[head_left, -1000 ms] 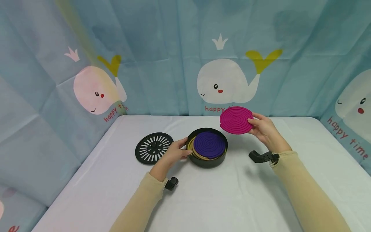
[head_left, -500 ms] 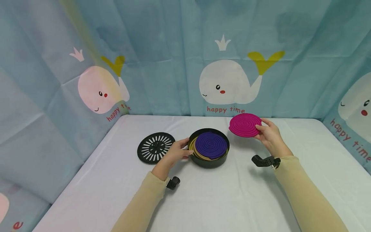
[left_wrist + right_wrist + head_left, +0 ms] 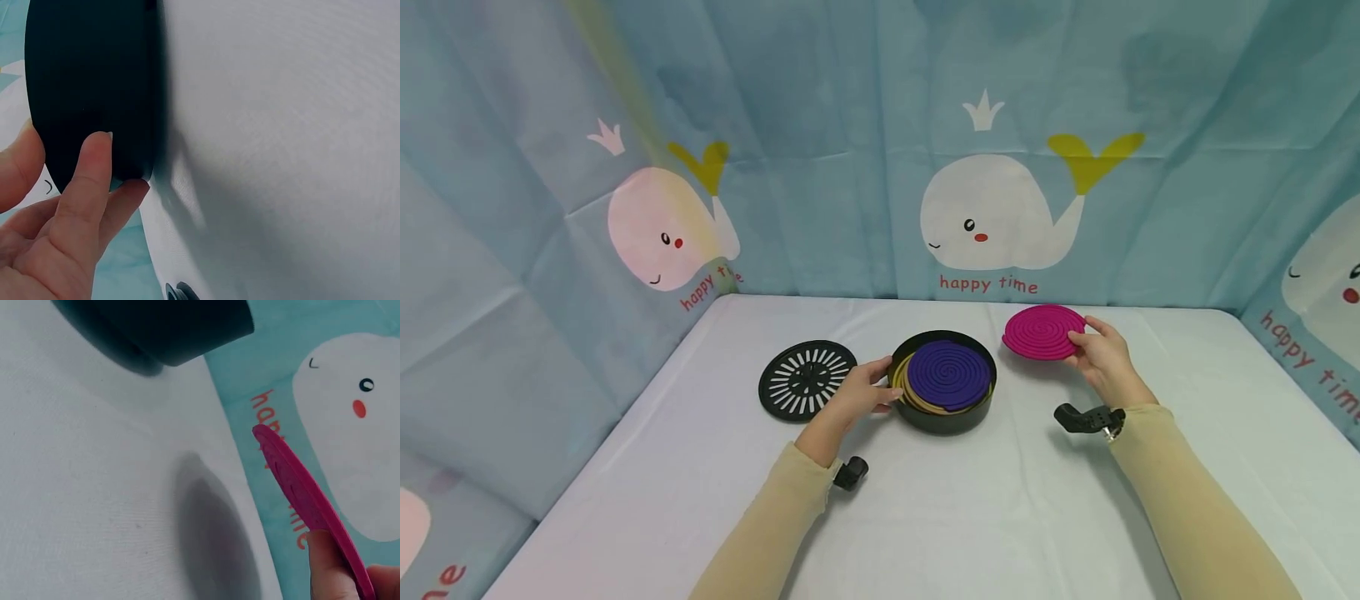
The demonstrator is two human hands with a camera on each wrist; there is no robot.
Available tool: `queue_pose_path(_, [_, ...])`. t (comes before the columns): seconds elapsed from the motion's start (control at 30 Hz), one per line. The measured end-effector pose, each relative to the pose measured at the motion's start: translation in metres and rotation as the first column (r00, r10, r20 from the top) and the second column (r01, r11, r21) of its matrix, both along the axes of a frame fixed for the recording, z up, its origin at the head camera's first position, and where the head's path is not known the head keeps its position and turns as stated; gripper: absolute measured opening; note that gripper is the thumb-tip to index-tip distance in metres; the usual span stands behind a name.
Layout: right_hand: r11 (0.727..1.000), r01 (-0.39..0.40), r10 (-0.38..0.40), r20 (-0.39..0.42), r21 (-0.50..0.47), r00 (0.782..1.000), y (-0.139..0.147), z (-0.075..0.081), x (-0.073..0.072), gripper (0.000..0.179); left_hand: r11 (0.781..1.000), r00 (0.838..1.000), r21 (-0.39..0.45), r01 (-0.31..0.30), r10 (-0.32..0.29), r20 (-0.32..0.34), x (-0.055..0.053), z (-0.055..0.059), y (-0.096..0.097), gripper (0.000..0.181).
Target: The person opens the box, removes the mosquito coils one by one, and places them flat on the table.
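The pink coil is hovering just above the white table, right of the black tin, its right edge pinched by the right hand. The left hand is gripping the tin's left wall, where a purple coil is lying. A slotted lid is sitting farther left.

The lid lies left of the tin, the coil to its right.

A magenta spiral coil is seen right of the black tin, which holds a purple spiral coil.
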State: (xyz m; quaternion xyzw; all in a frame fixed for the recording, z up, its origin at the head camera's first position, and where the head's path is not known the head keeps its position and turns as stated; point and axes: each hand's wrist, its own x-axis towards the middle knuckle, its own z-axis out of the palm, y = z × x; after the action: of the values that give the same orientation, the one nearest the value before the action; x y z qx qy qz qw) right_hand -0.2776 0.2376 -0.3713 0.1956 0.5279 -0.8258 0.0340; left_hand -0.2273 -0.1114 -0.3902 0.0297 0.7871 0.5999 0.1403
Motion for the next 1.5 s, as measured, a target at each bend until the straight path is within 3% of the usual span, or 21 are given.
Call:
queue_pose_path(0.77, [0.993, -0.023, 0.033, 0.089, -0.118, 0.995, 0.005, -0.011, -0.014, 0.072, 1.0, 1.0, 0.019, 0.003, -0.004, 0.02, 0.002, 0.004, 0.003, 0.065])
queue_pose_path(0.93, [0.985, -0.087, 0.102, 0.093, -0.149, 0.99, 0.008, -0.014, -0.018, 0.068, 1.0, 1.0, 0.017, 0.002, -0.002, 0.019, 0.002, 0.004, 0.004, 0.065])
queue_pose_path(1.13, [0.976, -0.179, 0.195, 0.132, -0.121, 0.972, 0.017, -0.015, -0.019, 0.065, 1.0, 1.0, 0.018, 0.009, -0.01, 0.019, 0.001, 0.005, 0.004, 0.065])
queue_pose_path(1.5, [0.97, -0.225, 0.237, 0.149, -0.091, 0.96, 0.026, -0.011, -0.017, 0.062, 1.0, 1.0, 0.005, -0.001, 0.0, 0.022, 0.002, 0.007, 0.004, 0.065])
